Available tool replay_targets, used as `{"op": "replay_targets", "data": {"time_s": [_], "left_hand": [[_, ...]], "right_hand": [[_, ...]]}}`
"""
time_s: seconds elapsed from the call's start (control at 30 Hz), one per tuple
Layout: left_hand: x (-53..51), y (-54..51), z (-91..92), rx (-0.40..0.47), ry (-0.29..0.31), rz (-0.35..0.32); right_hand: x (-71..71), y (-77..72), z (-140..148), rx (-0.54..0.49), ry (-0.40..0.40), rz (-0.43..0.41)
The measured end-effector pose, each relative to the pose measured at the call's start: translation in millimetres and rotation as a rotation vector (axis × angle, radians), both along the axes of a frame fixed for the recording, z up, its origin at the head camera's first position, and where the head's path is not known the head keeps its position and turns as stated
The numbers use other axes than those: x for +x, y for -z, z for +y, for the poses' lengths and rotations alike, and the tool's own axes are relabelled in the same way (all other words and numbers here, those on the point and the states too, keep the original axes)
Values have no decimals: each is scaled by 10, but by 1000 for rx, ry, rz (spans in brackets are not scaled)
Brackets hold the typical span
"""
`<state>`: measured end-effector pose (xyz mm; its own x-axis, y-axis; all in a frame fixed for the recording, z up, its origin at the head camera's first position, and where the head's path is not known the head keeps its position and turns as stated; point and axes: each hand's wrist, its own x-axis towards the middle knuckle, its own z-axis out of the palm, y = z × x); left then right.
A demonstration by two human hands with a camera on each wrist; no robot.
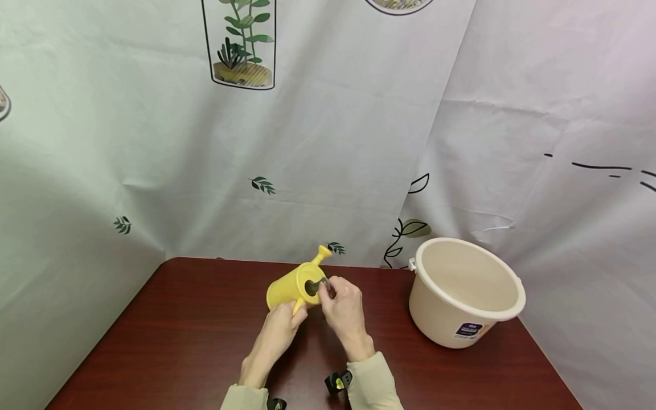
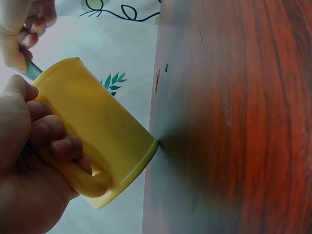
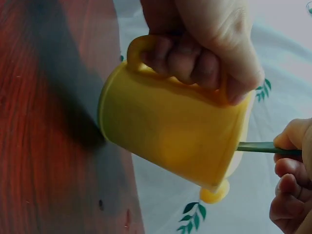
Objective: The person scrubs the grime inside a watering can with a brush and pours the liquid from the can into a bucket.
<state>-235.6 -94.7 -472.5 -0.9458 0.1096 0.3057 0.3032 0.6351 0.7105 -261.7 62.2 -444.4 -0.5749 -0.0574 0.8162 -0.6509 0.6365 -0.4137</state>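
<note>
A: Head camera?
B: Above, facing forward and down; farthest off, table [image 1: 195, 341] and backdrop [image 1: 328, 142] in.
A: Wrist pair?
B: Close in, facing forward, rolled opposite ways; both share yellow watering can [image 2: 97, 117].

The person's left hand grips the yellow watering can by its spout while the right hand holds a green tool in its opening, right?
Not quite: the left hand grips the watering can by its handle, not its spout, as the left wrist view shows.
</note>
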Motion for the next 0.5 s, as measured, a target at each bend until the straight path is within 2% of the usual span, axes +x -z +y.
{"op": "replay_targets", "data": {"time_s": [0.23,0.5], "left_hand": [[7,-13,9,7,8,-19],[10,-20,18,-7,5,0]], "right_hand": [[-11,69,-25,16,34,-82],[-18,73,-30,15,63,-93]]}}
